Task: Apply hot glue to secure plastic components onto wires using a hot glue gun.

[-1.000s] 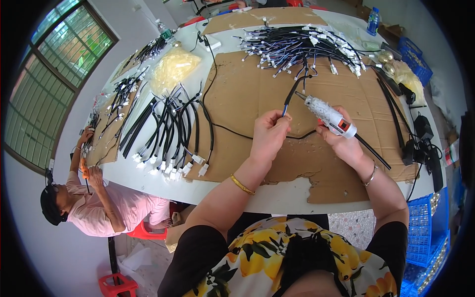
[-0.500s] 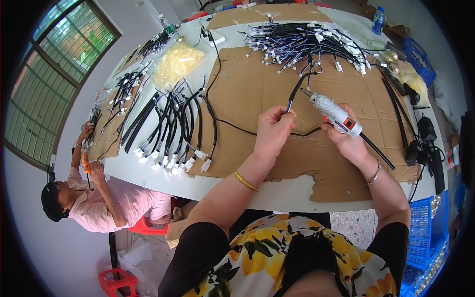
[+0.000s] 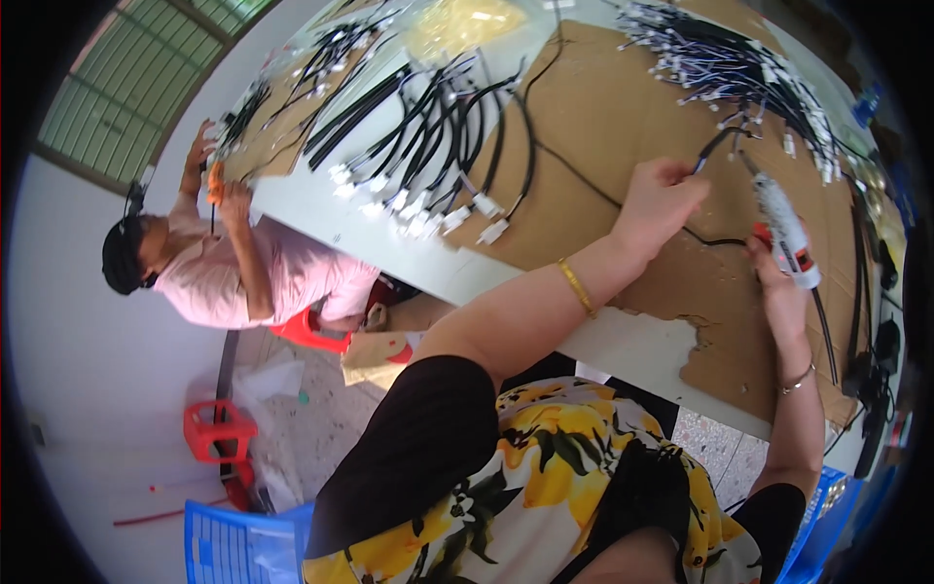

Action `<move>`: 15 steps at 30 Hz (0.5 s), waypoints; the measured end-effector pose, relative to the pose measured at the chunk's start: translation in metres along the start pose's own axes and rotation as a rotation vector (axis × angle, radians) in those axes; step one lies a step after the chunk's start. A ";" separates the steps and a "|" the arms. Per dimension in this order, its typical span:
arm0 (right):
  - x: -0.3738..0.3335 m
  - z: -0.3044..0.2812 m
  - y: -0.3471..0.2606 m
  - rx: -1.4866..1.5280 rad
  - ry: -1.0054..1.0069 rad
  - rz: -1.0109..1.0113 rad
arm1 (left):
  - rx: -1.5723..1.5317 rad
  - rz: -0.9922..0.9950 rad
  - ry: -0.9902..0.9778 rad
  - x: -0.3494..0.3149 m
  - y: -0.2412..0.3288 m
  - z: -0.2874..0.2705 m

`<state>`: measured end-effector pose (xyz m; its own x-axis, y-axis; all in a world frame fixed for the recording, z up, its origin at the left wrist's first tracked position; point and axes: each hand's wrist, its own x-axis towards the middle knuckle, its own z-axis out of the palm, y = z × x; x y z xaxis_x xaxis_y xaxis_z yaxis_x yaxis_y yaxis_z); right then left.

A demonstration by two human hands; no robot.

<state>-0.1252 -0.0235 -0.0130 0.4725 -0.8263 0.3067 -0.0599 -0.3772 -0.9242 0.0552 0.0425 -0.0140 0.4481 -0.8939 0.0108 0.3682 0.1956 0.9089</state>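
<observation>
Yellow fruit print covers the white shirt [image 3: 555,457] closest to the camera, with black sleeves on either side. A gold-coloured bangle [image 3: 576,286] circles the left wrist, and a silver-coloured bangle [image 3: 798,382] the right. Past them, the white table [image 3: 632,350] carries a torn-edged sheet of brown cardboard [image 3: 603,107], and both hands are held over it. The right hand [image 3: 778,287] is curled round a white and red glue gun [image 3: 786,229], from whose rear a dark stick [image 3: 826,336] extends. The left hand [image 3: 666,204] pinches a black-sleeved cable [image 3: 715,146] between thumb and fingers, a bit of blue showing just past the fingertips. The gun's nozzle ends close to the cable's far end; whether the two touch is too blurred to tell. A black cord [image 3: 584,180] crosses the cardboard to the left. Over on that side lies a group of sleeved cables [image 3: 465,122], their white connectors toward the person. Farther off, a dense pile of thin cables [image 3: 730,58] rests on the cardboard. At the table's left end sits a co-worker [image 3: 219,277] in pink, gripping an orange tool [image 3: 215,183], with a barred window [image 3: 126,107] behind.
</observation>
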 end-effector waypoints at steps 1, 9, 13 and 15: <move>0.000 -0.001 0.005 0.011 -0.015 -0.008 | 0.063 0.046 -0.003 0.000 0.000 -0.001; -0.002 -0.007 0.013 -0.030 -0.015 0.084 | 0.109 0.130 -0.005 0.002 -0.006 -0.002; -0.001 -0.009 0.018 -0.033 -0.032 0.093 | 0.081 0.121 -0.015 0.001 -0.005 -0.003; -0.001 -0.009 0.017 -0.030 -0.014 0.078 | 0.100 0.115 -0.021 0.002 -0.006 -0.002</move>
<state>-0.1347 -0.0324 -0.0270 0.4775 -0.8479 0.2303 -0.1237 -0.3244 -0.9378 0.0555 0.0408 -0.0206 0.4647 -0.8766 0.1248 0.2322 0.2567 0.9382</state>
